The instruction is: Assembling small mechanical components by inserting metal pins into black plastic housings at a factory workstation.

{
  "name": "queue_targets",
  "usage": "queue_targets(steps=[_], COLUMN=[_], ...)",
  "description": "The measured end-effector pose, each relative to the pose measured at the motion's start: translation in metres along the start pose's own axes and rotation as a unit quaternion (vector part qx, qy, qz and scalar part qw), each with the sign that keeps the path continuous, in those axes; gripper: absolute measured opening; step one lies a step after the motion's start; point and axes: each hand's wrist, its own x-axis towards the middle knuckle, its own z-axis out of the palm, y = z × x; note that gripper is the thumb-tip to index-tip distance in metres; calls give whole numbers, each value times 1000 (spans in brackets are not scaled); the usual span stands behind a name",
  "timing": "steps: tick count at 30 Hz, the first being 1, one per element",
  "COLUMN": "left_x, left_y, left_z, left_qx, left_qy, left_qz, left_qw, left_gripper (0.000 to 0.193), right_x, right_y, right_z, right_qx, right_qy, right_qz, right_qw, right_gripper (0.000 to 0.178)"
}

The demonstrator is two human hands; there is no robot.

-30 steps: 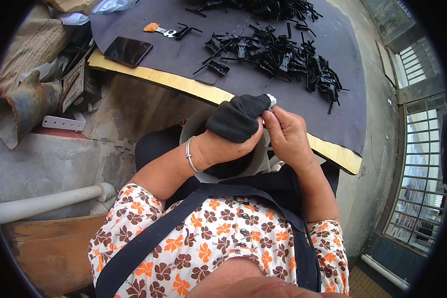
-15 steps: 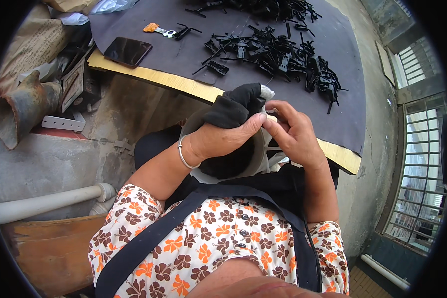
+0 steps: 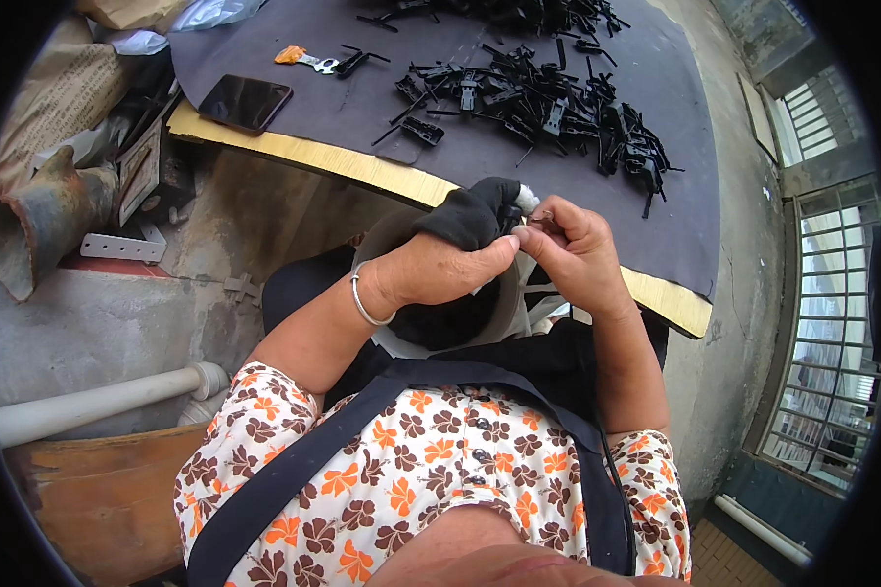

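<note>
Hands met just above the lap, at the near edge of the bench (image 3: 597,117). The left hand (image 3: 440,269) wore a silver bangle (image 3: 364,303) at the wrist, and its grip was pressed together on a black cloth piece (image 3: 470,215) that bunched up over its fingers. The right hand (image 3: 578,254) sat just beside it, touching, its thumb and forefinger pinched on a small pale part (image 3: 529,201) at the cloth's far end; what that part was could not be told. Below both hands stood a light-coloured container (image 3: 514,313) with a dark inside, resting in the lap against a black apron (image 3: 519,367).

The bench had a dark top and a yellow foam edge (image 3: 382,171). A heap of black plastic clips (image 3: 558,98) lay spread across it, well apart from the hands. Further left on the top lay a dark phone (image 3: 245,101), and beyond it a small tool with an orange handle (image 3: 303,59). To the person's left, off the bench, a rusty pipe elbow (image 3: 39,210) rested on a concrete ledge, with a white pipe (image 3: 98,406) running lower down.
</note>
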Motion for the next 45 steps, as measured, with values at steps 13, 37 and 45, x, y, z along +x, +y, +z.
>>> queue_targets(steps=[13, 37, 45], left_x=[-7, -26, -25], left_y=[3, 11, 3], left_z=[5, -19, -52], left_qx=[200, 357, 417], left_qy=[38, -71, 126], left_qz=[106, 131, 89], left_qw=[973, 922, 896], left_gripper=[11, 15, 35], right_x=[1, 100, 40], right_y=[-13, -3, -37], right_z=[16, 45, 31], right_qx=[-115, -393, -363], right_qy=[-6, -9, -81], right_qz=[-35, -66, -81], right_qw=[993, 917, 925], right_gripper=[20, 39, 18])
